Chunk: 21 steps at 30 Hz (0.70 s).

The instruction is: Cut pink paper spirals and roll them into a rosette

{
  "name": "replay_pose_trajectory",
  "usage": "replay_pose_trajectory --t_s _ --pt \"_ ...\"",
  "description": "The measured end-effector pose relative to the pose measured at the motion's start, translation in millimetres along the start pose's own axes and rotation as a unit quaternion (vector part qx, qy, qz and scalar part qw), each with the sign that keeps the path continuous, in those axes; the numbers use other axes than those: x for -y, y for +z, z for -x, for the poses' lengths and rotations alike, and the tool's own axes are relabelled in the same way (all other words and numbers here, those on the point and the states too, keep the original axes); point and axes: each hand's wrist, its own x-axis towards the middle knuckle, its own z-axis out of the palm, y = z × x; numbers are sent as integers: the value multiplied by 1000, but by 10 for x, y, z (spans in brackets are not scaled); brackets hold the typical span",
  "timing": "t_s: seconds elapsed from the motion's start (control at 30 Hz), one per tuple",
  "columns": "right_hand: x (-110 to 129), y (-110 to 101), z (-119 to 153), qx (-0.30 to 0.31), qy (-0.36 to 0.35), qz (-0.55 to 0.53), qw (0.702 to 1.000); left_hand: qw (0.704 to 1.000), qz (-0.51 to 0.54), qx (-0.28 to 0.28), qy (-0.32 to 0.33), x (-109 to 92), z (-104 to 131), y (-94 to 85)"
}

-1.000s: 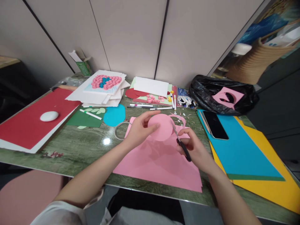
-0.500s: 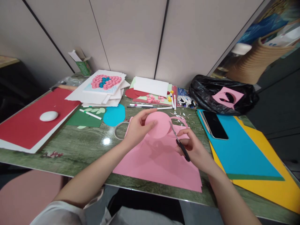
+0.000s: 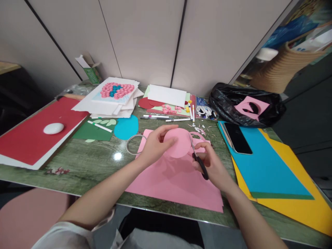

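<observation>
Between thumb and fingers, my left hand [image 3: 158,144] pinches a round piece of pink paper [image 3: 178,147]. My right hand [image 3: 214,164] grips black-handled scissors [image 3: 200,165], whose blades meet the round piece's right edge. A thin curved strip of pink paper [image 3: 198,135] stands off beyond the blades. Below both hands, larger pink sheets [image 3: 175,188] lie flat on the table. A roll of tape [image 3: 129,147] rests by their upper left corner.
Blue and yellow sheets [image 3: 290,173] with a phone [image 3: 238,138] lie on the right. A black plastic bag [image 3: 218,100] holds pink scraps. To the left are red paper [image 3: 31,138] with a white oval object [image 3: 53,128]. Markers [image 3: 177,120] and paper shavings [image 3: 201,129] lie behind my hands.
My left hand and the round piece have shifted slightly right and down. The scissors have turned a little more upright, and the curved strip sits lower.
</observation>
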Motion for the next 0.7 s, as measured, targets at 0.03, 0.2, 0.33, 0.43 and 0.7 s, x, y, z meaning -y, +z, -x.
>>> replay_pose_trajectory --t_s 0.03,0.2,0.33,0.43,0.7 --pt "-3 4 -1 -2 1 0 1000 1000 1 0 -1 1 -1 -1" --pt "-11 4 -1 -8 6 -1 1000 1000 3 -4 4 13 -9 -5" --pt "9 -7 4 -9 14 7 1000 1000 5 -4 7 14 -11 -7" --pt "23 -18 12 -8 18 12 1000 1000 3 -6 9 8 -12 -11" --pt "-11 -31 20 3 23 -8 1000 1000 -9 -20 23 -7 -23 -28"
